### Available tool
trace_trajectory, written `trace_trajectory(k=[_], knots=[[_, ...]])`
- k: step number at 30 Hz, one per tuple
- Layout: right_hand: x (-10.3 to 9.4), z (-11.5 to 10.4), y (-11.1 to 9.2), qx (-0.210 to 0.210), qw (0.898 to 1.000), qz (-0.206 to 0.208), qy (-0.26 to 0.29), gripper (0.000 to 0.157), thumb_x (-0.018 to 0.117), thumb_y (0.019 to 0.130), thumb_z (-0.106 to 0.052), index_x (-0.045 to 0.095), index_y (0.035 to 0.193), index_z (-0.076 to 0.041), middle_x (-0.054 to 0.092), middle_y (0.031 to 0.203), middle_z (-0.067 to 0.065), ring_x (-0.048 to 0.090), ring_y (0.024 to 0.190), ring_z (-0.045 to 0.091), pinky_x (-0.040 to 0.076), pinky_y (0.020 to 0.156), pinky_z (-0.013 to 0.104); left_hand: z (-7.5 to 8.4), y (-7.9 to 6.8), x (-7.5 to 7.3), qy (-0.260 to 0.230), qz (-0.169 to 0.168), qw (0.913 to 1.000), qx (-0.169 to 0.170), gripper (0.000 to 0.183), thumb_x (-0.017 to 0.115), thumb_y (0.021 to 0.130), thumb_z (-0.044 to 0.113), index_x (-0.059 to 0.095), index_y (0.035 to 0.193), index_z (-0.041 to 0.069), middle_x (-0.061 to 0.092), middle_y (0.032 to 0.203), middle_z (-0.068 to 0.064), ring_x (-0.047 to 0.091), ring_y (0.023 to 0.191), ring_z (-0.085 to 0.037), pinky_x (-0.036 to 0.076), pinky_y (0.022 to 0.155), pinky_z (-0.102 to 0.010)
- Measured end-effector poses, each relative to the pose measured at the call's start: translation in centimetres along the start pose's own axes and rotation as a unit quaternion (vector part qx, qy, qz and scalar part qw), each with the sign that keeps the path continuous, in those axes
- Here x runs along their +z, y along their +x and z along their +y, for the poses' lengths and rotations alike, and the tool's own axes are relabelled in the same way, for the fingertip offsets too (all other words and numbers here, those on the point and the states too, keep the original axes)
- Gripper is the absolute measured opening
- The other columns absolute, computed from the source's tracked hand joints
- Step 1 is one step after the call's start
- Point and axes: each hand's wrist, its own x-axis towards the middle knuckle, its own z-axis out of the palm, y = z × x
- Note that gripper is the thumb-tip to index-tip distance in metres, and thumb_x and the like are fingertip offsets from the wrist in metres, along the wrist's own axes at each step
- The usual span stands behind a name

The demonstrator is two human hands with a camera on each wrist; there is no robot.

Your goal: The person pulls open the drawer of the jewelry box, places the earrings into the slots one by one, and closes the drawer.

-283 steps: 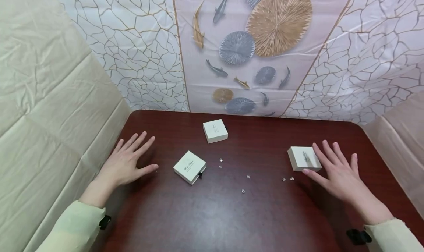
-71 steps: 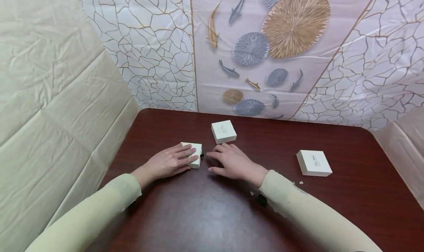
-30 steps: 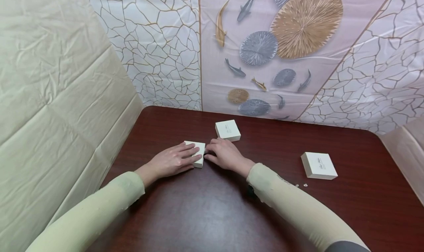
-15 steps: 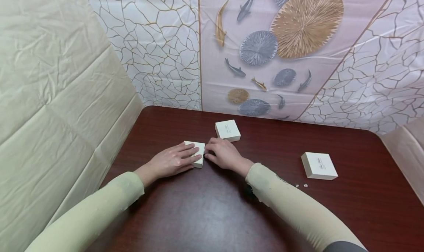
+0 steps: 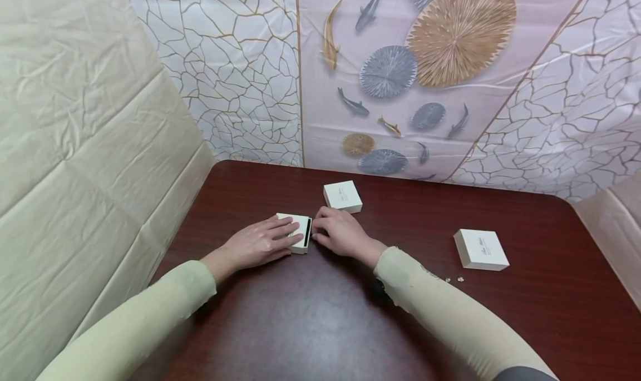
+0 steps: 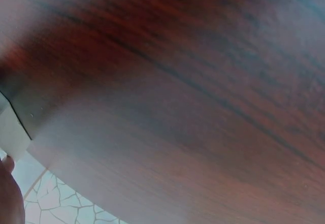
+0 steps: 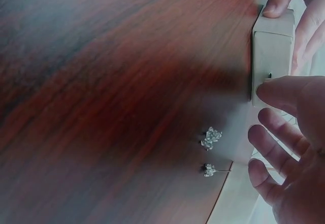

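Note:
A small white drawer box [image 5: 301, 221] lies on the dark red wooden table, its drawer slid slightly out to the right and showing a dark strip. My left hand [image 5: 262, 240] holds it, fingers across the top; in the right wrist view the left thumb [image 7: 274, 6] presses the box's side. At the drawer front [image 7: 271, 56], my right hand [image 5: 341, 233] pinches the pull tab between thumb and index finger, the tab largely covered. The other right-hand fingers are loosely bent. Sparkly stud earrings [image 7: 211, 138] lie close to that hand, hidden in the head view.
A second white box [image 5: 343, 196] stands just behind my right hand. Further right is a third white box [image 5: 482, 250], with two small earrings [image 5: 460, 279] in front of it. Patterned cloth [image 5: 240, 80] hangs behind the table's back edge.
Since the earliest frame, both hands have come together at the left box, which has turned and shifted back. Within the last half second the drawer has slid slightly right with the right hand.

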Motion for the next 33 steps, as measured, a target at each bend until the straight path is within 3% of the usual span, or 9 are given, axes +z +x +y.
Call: trace_trajectory(k=[33], knots=[[-0.8,1.3,-2.0,0.011,1.0,0.015,-0.017,0.005,0.069,0.085,-0.018,0.068,0.081,-0.021,0.06,0.098,-0.002,0.059,0.093,0.021,0.049,0.079,0.041,0.0,-0.1,-0.1,0.0,-0.004,1.0,0.0,0.048,0.074,0.084,0.028,0.064,0.128,0.014,0.061,0.131,-0.014,0.055,0.123,-0.03,0.047,0.099,-0.049]])
